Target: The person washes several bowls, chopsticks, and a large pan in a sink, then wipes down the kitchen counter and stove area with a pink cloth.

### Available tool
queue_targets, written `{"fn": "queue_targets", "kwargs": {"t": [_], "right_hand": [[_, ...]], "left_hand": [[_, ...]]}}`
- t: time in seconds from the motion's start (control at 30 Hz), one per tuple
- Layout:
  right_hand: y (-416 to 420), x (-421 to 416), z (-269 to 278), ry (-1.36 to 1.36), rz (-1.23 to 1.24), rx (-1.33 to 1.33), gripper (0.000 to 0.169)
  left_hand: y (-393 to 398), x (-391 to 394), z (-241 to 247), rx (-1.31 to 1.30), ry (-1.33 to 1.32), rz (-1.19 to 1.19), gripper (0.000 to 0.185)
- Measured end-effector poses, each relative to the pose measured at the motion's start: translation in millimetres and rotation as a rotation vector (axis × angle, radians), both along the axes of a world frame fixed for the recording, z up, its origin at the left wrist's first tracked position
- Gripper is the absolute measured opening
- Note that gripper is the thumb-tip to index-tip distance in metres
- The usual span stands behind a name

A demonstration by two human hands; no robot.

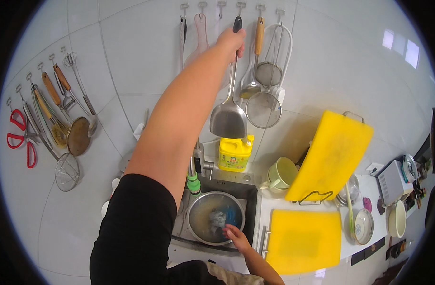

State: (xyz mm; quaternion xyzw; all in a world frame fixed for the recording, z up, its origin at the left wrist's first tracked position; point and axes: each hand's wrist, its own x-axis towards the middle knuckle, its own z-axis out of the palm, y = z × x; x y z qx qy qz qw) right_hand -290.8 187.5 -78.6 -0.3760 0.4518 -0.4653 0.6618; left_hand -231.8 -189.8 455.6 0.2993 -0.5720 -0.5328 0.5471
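My left hand [232,42] is raised across the view, its fingers around the upper handle of a steel wok spatula [229,119]. The spatula's top end is at a wall hook; whether it still hangs on it cannot be told. Below, my right hand [237,238] is at the near right rim of a steel basin [192,228], fingers slightly bent and apart, with nothing seen in it. The basin stands in the sink [252,199] and holds cloudy water, a grey cloth [217,219] and something blue. A green-sleeved faucet spout [193,183] is beside the basin.
A ladle [259,39] and strainers [263,110] hang right of the spatula; more utensils and red scissors [23,137] hang left. A yellow detergent jug [234,155] stands behind the sink. Two yellow cutting boards [331,156], one upright and one flat [303,238], and green cups [282,172] are at right.
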Motion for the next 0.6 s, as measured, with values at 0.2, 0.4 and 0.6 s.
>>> {"fn": "queue_targets", "kwargs": {"t": [0.2, 0.4, 0.6], "right_hand": [[-10.8, 0.2, 6.6, 0.297, 0.004, 0.061, 0.05], [-37.8, -14.6, -55.5, 0.644, 0.018, 0.008, 0.04], [-88.0, 38.0, -46.9, 1.22, 0.157, 0.222, 0.059]], "left_hand": [[-29.3, -2.9, -27.5, -0.311, -0.371, 0.001, 0.032], [64.2, 71.5, -68.0, -0.512, -0.378, -0.189, 0.043], [212.6, 208.9, -209.7, -0.063, -0.375, -0.294, 0.033]]}}
